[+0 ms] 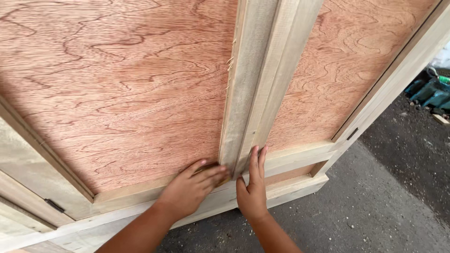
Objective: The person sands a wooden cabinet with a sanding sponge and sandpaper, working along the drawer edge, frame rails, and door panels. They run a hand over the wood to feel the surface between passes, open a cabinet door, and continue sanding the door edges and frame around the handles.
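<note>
A large wooden panel lies before me, with reddish plywood sheets (122,89) set in a pale timber frame (140,192). A pale upright centre stile (255,79) divides the two sheets. My left hand (190,187) presses a small brownish pad (212,169), mostly hidden under the fingers, against the foot of the stile where it meets the bottom rail. My right hand (252,187) lies flat on the bottom rail just right of the stile, fingers straight and together, holding nothing.
Grey concrete floor (375,206) with scattered wood dust runs below and to the right of the panel. Green power tools (433,91) sit on the floor at the far right. Small dark slots (55,205) mark the outer frame pieces.
</note>
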Demonstrator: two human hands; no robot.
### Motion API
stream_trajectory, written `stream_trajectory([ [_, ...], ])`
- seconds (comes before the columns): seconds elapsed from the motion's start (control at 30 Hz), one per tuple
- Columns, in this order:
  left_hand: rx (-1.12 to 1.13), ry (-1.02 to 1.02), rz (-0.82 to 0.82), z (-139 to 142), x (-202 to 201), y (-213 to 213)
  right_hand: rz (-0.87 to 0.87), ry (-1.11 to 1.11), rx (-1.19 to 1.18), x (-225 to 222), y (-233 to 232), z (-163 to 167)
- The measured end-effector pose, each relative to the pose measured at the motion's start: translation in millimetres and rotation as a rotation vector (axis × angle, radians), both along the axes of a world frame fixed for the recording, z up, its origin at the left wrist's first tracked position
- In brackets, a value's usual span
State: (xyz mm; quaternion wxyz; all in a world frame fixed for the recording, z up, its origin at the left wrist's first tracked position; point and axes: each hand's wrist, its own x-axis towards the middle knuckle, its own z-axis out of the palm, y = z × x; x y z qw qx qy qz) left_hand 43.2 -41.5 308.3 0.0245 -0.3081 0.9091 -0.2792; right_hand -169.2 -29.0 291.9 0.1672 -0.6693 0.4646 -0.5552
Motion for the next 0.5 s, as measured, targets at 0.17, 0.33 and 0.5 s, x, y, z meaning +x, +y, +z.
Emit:
stream_trajectory([
  [0.17,-0.035,0.286,0.076,-6,107,45,-0.013,-0.038,0.097,3,17,-35],
  [0.33,-0.1,0.422,0.049,-17,132,60,0.023,-0.063,0.181,0,34,-68],
  [0.5,-0.142,0.547,0.094,-43,16,23,0.047,0.051,0.115,7,35,-70],
])
